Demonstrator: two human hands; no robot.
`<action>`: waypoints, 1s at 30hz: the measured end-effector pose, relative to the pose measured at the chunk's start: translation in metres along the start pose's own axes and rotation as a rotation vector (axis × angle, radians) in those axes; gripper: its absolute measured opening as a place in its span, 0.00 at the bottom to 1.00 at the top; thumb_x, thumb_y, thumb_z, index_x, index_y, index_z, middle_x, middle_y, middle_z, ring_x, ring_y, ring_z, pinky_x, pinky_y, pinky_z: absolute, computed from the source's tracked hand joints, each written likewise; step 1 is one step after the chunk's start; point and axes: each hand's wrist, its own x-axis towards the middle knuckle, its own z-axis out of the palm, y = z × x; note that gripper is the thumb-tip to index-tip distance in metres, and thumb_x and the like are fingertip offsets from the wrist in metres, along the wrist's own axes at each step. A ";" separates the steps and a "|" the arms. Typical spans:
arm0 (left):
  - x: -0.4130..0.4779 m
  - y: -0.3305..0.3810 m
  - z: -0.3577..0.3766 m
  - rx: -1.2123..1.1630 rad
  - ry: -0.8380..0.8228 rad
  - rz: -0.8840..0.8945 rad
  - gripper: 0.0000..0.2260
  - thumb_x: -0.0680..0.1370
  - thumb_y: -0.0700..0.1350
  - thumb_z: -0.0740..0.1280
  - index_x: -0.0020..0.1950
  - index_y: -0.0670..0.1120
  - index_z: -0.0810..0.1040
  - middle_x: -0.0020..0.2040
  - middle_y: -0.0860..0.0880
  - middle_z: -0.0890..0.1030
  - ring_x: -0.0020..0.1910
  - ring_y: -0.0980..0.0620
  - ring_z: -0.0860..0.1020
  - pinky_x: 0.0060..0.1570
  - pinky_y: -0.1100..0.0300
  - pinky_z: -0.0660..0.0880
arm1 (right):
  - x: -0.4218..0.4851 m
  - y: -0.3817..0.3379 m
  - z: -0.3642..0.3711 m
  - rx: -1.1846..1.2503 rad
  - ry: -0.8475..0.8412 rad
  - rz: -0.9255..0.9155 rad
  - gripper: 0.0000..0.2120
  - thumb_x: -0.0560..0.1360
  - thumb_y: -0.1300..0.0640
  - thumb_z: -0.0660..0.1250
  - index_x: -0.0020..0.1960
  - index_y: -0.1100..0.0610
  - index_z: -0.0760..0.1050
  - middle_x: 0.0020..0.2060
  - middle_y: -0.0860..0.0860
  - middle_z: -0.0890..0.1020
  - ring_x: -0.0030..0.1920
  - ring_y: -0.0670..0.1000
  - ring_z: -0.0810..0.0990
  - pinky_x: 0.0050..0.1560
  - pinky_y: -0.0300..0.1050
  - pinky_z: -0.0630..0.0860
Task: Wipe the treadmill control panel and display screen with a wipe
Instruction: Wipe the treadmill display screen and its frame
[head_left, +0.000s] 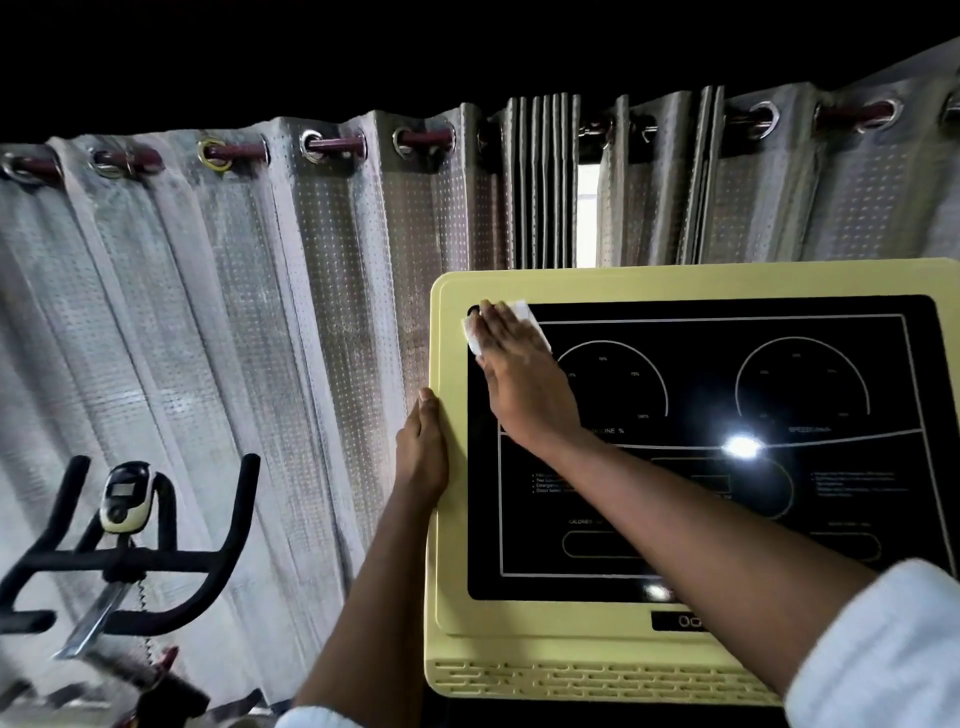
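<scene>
Pressure must be even: flat right hand (511, 364) presses white wipe (522, 312) on corner of black display screen (701, 384); straight-fingered left hand (422, 447) steadies pale yellow plastic frame (675, 283); sweep in overlapping rows.

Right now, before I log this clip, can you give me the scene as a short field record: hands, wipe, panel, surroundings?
right hand: flat, pressing the white wipe onto the top-left corner of the display screen
left hand: on the left edge of the yellow console frame, thumb in front, fingers hidden
screen state: black, two dial outlines, light glare near centre
area already wiped: cannot tell
surroundings: exercise bike lower left; grey eyelet curtains behind
</scene>
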 end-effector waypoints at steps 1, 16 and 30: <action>-0.004 -0.006 -0.001 -0.005 -0.002 -0.008 0.25 0.86 0.55 0.49 0.77 0.42 0.66 0.76 0.42 0.67 0.75 0.46 0.64 0.67 0.64 0.56 | 0.001 -0.004 0.003 0.002 0.023 0.054 0.24 0.83 0.57 0.54 0.79 0.55 0.58 0.79 0.53 0.60 0.80 0.51 0.55 0.79 0.51 0.56; -0.022 -0.018 -0.003 0.006 0.017 -0.047 0.28 0.84 0.60 0.48 0.75 0.42 0.69 0.73 0.39 0.70 0.74 0.41 0.67 0.72 0.52 0.61 | -0.047 -0.021 0.008 0.006 0.035 0.160 0.25 0.83 0.57 0.53 0.79 0.56 0.59 0.79 0.52 0.61 0.80 0.50 0.56 0.78 0.51 0.57; -0.023 -0.014 -0.001 0.056 0.055 0.006 0.29 0.84 0.58 0.47 0.73 0.41 0.72 0.70 0.37 0.74 0.70 0.38 0.71 0.65 0.53 0.66 | -0.080 -0.018 0.013 -0.011 0.091 0.203 0.26 0.81 0.61 0.54 0.79 0.59 0.59 0.79 0.56 0.61 0.80 0.53 0.55 0.78 0.53 0.57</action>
